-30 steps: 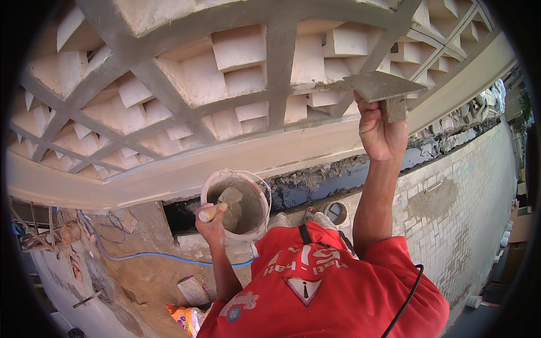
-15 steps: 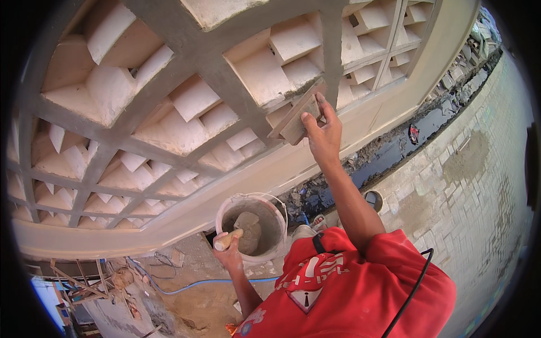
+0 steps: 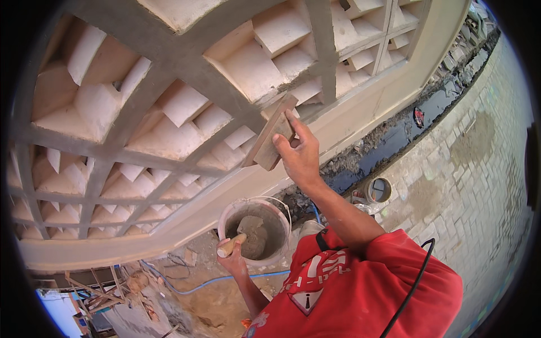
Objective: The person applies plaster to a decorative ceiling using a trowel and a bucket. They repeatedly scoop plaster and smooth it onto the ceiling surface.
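Observation:
My right hand (image 3: 301, 154) grips a wooden plastering float (image 3: 273, 134), its long flat face held along the grey rendered strips of the lattice wall (image 3: 169, 48). Whether its far side touches the wall is hard to tell. My left hand (image 3: 233, 263) is wrapped round the pale wooden handle of a trowel (image 3: 231, 246). Grey wet mortar (image 3: 255, 234) covers the trowel's blade, so its shape is hidden. That blade hangs over the mouth of a round bucket (image 3: 224, 218) whose inside is smeared grey.
A ditch (image 3: 375, 155) with dark water runs along the wall's foot. Beside it stands a smaller pail (image 3: 378, 190) on paving blocks (image 3: 439, 219). A blue hose (image 3: 208, 280) crosses the ground behind the bucket. Wooden scraps (image 3: 101, 290) lie at the lower left.
My right hand and the float have moved left and slightly down along the wall, and the float is tilted more upright. My left hand still holds the trowel by the bucket. The view has shifted slightly.

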`<state>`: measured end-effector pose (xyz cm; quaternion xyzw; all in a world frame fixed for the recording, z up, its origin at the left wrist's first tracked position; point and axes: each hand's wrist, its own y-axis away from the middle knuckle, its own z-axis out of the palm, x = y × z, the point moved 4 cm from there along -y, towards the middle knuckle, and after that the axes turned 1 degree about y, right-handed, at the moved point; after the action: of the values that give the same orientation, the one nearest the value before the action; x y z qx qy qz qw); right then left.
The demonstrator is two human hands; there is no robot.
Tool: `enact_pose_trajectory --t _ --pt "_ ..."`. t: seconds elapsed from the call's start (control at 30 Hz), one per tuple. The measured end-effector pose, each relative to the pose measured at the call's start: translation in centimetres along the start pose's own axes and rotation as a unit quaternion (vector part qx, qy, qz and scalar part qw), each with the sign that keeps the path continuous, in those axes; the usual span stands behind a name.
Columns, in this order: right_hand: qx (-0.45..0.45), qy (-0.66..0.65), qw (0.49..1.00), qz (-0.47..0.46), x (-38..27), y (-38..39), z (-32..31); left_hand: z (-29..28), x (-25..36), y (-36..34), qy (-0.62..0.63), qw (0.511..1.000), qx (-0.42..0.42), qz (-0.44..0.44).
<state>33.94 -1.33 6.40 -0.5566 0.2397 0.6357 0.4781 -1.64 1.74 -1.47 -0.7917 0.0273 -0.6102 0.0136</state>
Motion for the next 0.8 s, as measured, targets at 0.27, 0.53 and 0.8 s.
enact_pose_trajectory --t 0.27,0.53,0.8 --pt "0.064 0.118 0.989 -0.068 -1.0 -4.8 0.8 0.2 -0.2 -0.6 -0.03 0.999 -0.011 0.004" --pt "0.021 0.095 0.995 -0.038 -1.4 -2.7 -1.1 0.5 0.2 -0.2 -0.019 1.0 -0.016 0.01" --pt "0.044 0.152 0.986 -0.06 -1.3 -4.1 1.8 1.9 2.2 -0.8 -0.009 0.999 -0.02 0.029"
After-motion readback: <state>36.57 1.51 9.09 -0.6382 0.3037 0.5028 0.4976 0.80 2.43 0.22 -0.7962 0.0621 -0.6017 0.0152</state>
